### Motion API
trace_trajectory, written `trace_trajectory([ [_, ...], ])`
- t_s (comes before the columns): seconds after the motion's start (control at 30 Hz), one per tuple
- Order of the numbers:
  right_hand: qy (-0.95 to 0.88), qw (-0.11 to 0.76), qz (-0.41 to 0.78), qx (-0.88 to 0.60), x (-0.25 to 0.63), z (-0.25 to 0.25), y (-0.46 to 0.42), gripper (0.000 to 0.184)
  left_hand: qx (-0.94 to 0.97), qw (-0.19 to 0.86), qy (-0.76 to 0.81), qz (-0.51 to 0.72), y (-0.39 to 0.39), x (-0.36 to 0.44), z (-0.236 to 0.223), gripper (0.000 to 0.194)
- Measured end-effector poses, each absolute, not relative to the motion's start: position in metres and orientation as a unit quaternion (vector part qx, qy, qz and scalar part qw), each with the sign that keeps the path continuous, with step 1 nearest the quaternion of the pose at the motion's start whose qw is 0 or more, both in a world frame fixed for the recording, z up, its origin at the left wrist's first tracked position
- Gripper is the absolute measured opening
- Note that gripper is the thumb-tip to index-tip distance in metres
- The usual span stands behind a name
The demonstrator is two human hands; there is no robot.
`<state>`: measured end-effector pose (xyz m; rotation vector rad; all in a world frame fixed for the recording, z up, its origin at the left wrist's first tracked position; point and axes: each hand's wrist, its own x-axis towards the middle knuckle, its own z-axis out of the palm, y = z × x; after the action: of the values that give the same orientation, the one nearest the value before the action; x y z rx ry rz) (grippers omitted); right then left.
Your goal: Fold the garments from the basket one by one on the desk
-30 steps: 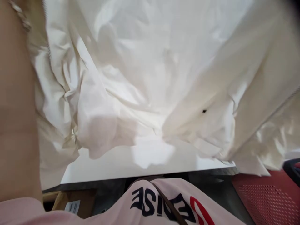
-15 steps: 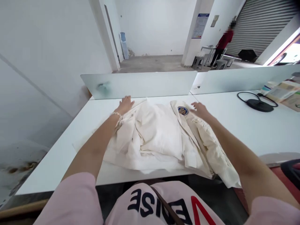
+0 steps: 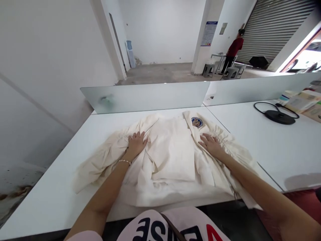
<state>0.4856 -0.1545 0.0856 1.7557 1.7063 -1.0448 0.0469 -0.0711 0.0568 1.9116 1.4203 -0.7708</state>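
A cream jacket (image 3: 173, 147) lies spread on the white table, its front parted and both gathered sleeves out to the sides. A round blue and gold patch (image 3: 197, 122) marks its chest on the right. My left hand (image 3: 136, 144) rests flat on the left front panel, fingers spread, a beaded bracelet at the wrist. On the right front panel, below the patch, my right hand (image 3: 212, 145) lies with its fingers stretched out. Neither hand grips the cloth. The jacket's lower hem reaches the near table edge.
A frosted divider (image 3: 145, 97) runs along the table's far edge. To the right lie a black round device with a cable (image 3: 279, 117) and several boxes (image 3: 304, 100). Beyond, a person in red (image 3: 234, 48) stands near grey stools (image 3: 229, 72).
Both hands have come down and toward me, from the jacket's upper part onto its front panels. The left sleeve now lies further out to the left, and the view has shifted slightly.
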Motion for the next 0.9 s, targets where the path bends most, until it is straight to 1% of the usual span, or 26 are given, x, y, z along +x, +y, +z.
trace_trajectory([
  [0.13,0.601,0.255,-0.389,0.650,0.500,0.050,-0.091,0.037,0.665,0.318,0.611,-0.289,-0.063,0.058,0.049,0.059],
  [0.23,0.594,0.244,-0.357,0.678,0.478,0.037,-0.047,0.040,0.635,0.320,0.644,-0.282,-0.060,0.063,0.045,0.058],
  [0.3,0.610,0.188,-0.362,0.679,0.439,0.042,-0.037,0.046,0.633,0.325,0.649,-0.270,-0.059,0.065,0.045,0.058],
  [0.33,0.630,0.142,-0.379,0.663,0.414,0.049,-0.041,0.047,0.634,0.328,0.648,-0.264,-0.059,0.064,0.045,0.057],
  [0.4,0.690,0.045,-0.427,0.583,0.361,0.071,-0.066,0.047,0.640,0.336,0.642,-0.256,-0.056,0.059,0.043,0.057],
  [0.43,0.725,0.024,-0.439,0.529,0.338,0.083,-0.085,0.048,0.645,0.342,0.635,-0.252,-0.053,0.055,0.042,0.058],
  [0.5,0.773,0.022,-0.455,0.442,0.309,0.101,-0.124,0.048,0.658,0.360,0.615,-0.243,-0.046,0.042,0.037,0.058],
  [0.53,0.776,0.033,-0.460,0.430,0.304,0.105,-0.140,0.048,0.664,0.374,0.603,-0.234,-0.042,0.034,0.033,0.058],
  [0.6,0.765,0.075,-0.458,0.447,0.313,0.104,-0.159,0.049,0.671,0.406,0.583,-0.210,-0.035,0.018,0.027,0.057],
  [0.67,0.738,0.114,-0.443,0.496,0.336,0.096,-0.159,0.051,0.666,0.430,0.581,-0.186,-0.031,0.005,0.021,0.055],
  [0.77,0.698,0.141,-0.433,0.553,0.359,0.090,-0.142,0.052,0.653,0.425,0.605,-0.165,-0.032,-0.002,0.016,0.053],
  [0.83,0.678,0.118,-0.460,0.560,0.345,0.101,-0.133,0.049,0.650,0.411,0.618,-0.161,-0.035,-0.001,0.015,0.051],
  [0.9,0.679,0.051,-0.506,0.529,0.307,0.122,-0.132,0.047,0.651,0.406,0.622,-0.160,-0.037,0.002,0.014,0.050],
])
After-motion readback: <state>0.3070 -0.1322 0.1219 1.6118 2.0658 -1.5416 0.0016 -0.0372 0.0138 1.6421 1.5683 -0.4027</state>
